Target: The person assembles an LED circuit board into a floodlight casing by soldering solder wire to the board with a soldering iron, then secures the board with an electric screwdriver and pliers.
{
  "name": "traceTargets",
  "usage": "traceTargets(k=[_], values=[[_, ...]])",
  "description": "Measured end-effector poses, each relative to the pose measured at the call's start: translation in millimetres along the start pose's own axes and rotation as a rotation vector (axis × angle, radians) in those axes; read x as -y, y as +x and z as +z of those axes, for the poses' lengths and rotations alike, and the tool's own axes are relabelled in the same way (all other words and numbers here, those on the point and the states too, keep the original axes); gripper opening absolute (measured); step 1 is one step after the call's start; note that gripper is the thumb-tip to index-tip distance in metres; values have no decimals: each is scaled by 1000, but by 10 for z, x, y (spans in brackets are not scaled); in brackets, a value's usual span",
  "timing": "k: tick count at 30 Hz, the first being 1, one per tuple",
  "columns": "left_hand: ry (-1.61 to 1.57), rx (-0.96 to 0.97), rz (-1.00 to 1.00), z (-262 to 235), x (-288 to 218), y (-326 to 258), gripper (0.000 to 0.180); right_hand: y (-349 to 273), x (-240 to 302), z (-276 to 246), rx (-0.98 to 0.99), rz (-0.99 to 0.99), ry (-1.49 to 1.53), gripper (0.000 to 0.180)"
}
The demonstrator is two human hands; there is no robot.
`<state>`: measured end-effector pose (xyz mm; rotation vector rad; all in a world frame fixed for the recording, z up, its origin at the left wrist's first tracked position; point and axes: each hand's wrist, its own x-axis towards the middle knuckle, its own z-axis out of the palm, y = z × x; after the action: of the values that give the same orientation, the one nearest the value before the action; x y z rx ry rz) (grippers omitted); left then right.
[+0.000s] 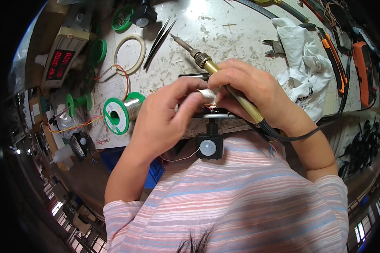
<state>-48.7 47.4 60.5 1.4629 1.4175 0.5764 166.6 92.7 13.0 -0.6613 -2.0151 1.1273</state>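
My right hand (pixel 257 90) is closed round a soldering iron (pixel 251 107), whose tip points up and left, away from the work. Between the fingers of both hands is a small white piece with yellowish dots (pixel 207 95), which my left hand (pixel 166 111) pinches. Below it lies a dark housing (pixel 215 115) with a pale metal edge, mostly covered by my hands; bits of copper-coloured wire show inside. From the housing's near side a black sensor with a white dome (pixel 208 147) sticks out over the table edge, towards my striped shirt.
A green-rimmed solder spool (pixel 116 116) stands left of my left hand. Beyond it are a tape roll (pixel 130 54), tweezers (pixel 159 43) and a box with a red display (pixel 65 57). At right lie a white cloth (pixel 302 67), an orange cutter (pixel 334 63) and an orange meter (pixel 362 71).
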Motion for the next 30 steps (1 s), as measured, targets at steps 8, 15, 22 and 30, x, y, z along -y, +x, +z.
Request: traceTargets(k=[8, 15, 22, 30], values=[[247, 136, 245, -120, 87, 102, 24, 4, -5, -5, -6, -14, -20, 41], [549, 20, 546, -67, 39, 85, 19, 20, 18, -28, 20, -20, -13, 43], [689, 34, 485, -58, -33, 12, 22, 20, 21, -29, 76, 25, 25, 40], [533, 70, 402, -26, 98, 62, 28, 36, 101, -66, 154, -93, -184, 23]])
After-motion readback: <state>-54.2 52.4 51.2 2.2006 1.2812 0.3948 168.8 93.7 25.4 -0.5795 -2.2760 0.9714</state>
